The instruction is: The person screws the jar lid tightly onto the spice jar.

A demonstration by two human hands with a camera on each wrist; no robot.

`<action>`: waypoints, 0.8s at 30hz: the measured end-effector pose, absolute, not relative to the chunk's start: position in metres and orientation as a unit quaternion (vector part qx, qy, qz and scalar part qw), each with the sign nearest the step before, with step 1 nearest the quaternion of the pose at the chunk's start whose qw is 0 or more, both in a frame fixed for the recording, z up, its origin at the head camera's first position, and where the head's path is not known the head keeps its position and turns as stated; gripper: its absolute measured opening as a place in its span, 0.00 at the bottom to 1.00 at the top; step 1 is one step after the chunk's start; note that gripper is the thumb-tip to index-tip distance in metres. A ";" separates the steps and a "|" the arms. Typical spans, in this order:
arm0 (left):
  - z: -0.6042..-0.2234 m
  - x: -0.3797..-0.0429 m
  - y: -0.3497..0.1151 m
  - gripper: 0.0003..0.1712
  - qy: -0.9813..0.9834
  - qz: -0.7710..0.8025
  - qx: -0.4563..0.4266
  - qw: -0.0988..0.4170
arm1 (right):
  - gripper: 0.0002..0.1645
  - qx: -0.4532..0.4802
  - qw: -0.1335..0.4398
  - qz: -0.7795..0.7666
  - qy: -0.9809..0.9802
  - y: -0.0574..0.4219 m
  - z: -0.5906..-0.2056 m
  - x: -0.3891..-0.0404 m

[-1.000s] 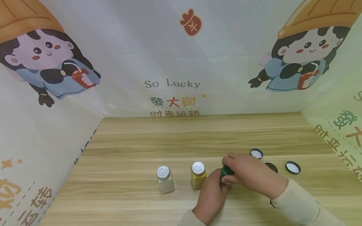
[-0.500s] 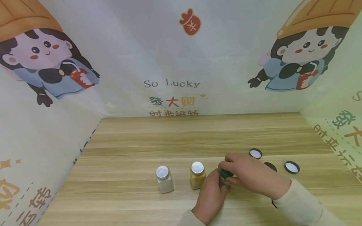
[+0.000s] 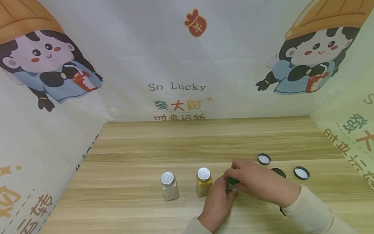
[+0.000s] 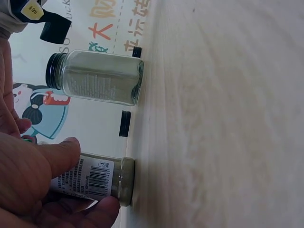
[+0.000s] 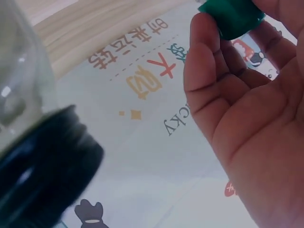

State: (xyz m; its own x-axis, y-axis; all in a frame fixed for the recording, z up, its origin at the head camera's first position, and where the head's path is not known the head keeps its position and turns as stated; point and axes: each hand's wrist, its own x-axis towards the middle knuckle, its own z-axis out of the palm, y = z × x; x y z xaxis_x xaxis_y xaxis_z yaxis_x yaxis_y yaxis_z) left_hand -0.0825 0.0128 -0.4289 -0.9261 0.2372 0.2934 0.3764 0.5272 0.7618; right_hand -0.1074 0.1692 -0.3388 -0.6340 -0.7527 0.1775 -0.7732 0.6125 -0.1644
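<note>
In the head view my left hand (image 3: 216, 202) grips a small glass jar (image 4: 90, 176), which the left wrist view shows upright with a white barcode label and its base at the tabletop. On its top sits a green lid (image 3: 232, 180). My right hand (image 3: 258, 179) pinches this lid between thumb and fingers; the right wrist view shows the green lid (image 5: 233, 16) at the fingertips. Just left of my left hand stands a jar with yellow contents (image 3: 204, 186) and a silver-sealed top. Farther left is a similar jar with whitish contents (image 3: 170, 187).
Two black lids, the far lid (image 3: 264, 159) and the right lid (image 3: 301, 173), lie white side up beyond my right hand. A clear jar with a black cap (image 4: 102, 77) stands beside them, mostly hidden by my right hand in the head view. Printed cloth walls (image 3: 181, 65) border the wooden table (image 3: 140, 149).
My right hand has turned a little over the green lid, its fingers shifting slightly left. The wrist has moved slightly right. My left hand and the other jars stay where they were.
</note>
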 end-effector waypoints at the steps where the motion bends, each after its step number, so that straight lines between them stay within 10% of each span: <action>1: -0.429 -0.083 0.013 0.16 -0.870 -0.455 -0.175 0.075 | 0.21 0.421 0.043 0.111 -0.899 0.169 -0.338 -0.108; 24: -0.429 -0.083 0.012 0.16 -0.868 -0.462 -0.174 0.055 | 0.19 0.424 -0.011 0.144 -0.894 0.173 -0.335 -0.108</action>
